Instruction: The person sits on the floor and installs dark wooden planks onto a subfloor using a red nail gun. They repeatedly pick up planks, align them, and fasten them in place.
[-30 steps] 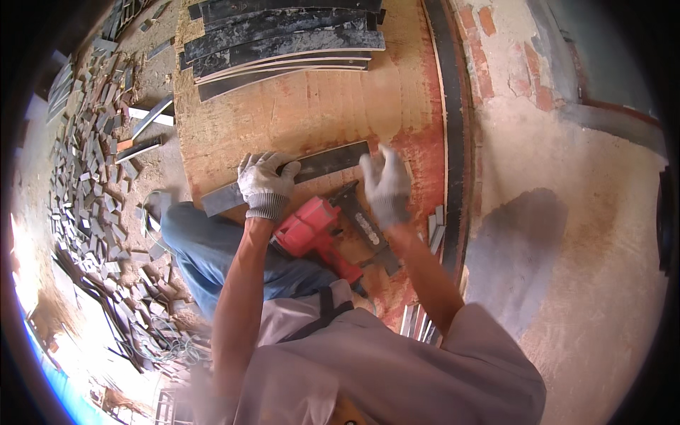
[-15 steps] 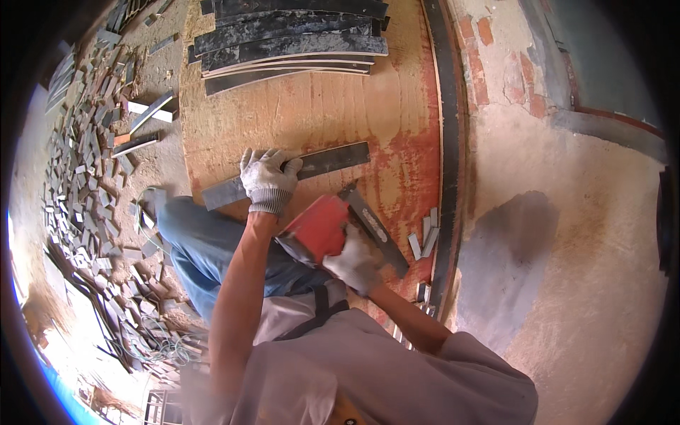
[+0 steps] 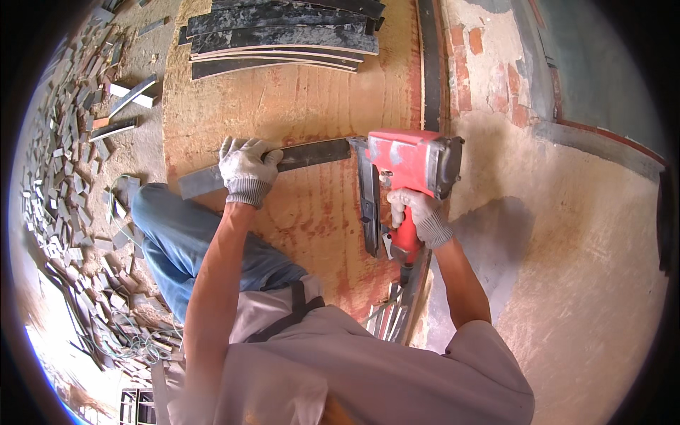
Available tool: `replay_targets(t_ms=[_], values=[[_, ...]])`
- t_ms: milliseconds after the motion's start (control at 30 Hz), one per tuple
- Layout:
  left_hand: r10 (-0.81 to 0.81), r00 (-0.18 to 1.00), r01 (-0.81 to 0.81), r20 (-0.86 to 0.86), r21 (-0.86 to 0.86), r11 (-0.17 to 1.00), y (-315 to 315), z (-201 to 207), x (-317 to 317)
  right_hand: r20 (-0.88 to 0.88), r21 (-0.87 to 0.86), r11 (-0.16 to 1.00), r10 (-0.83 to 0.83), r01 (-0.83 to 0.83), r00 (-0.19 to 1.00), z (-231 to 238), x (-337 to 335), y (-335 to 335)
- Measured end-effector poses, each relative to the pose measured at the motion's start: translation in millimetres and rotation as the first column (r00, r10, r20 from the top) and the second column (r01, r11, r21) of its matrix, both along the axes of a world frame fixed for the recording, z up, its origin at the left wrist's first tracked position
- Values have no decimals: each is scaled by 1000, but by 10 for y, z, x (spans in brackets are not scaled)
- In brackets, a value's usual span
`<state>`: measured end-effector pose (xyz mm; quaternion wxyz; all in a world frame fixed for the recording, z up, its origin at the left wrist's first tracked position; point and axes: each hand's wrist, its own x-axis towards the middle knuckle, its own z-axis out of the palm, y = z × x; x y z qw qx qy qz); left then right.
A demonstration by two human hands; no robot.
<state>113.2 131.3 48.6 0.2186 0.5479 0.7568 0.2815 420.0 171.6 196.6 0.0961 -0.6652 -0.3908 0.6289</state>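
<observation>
My left hand (image 3: 249, 170), in a pale knitted glove, lies across a dark, flat wooden strip (image 3: 315, 155). Its fingers curl over the strip's far edge, and the thumb stretches along the strip to the right. Also gloved, my right hand (image 3: 418, 212) is wrapped round the handle of a red nail gun (image 3: 402, 161). The gun's black magazine (image 3: 369, 202) points back toward me, and its nose is at the strip's right end. Whether the nose touches the strip I cannot tell.
Long dark strips (image 3: 283, 39) are stacked at the board's far end. Beneath everything is a stained plywood board (image 3: 297, 103), with a dark rail (image 3: 431, 71) along its right side. Small offcuts (image 3: 78, 191) litter the floor at left. Short pale pieces (image 3: 388, 315) lie near my right hip.
My right hand has brought the nail gun from near my lap up and right to the strip's right end. My left hand stays on the strip. The view has shifted slightly.
</observation>
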Motion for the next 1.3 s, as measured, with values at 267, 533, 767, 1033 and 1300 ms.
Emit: replay_targets(t_ms=[267,533,767,1033,1300], values=[[-14,1000,14,-7,-18,1000,0,44,-28,-9,-13,1000,13,-13,1000,-34,-110,77],[-14,1000,14,-11,-17,1000,13,19,-14,-5,-15,1000,23,-23,1000,0,-125,109],[-18,999,22,-48,72,997,-22,-23,-21,-39,-59,998,16,-19,999,13,-178,73],[-31,999,33,-34,58,998,-13,-6,-40,-72,-15,993,118,-120,990,-99,-365,-34],[-18,997,20,-73,33,999,-32,-40,-50,-138,-44,991,118,-125,983,2,-462,-50]])
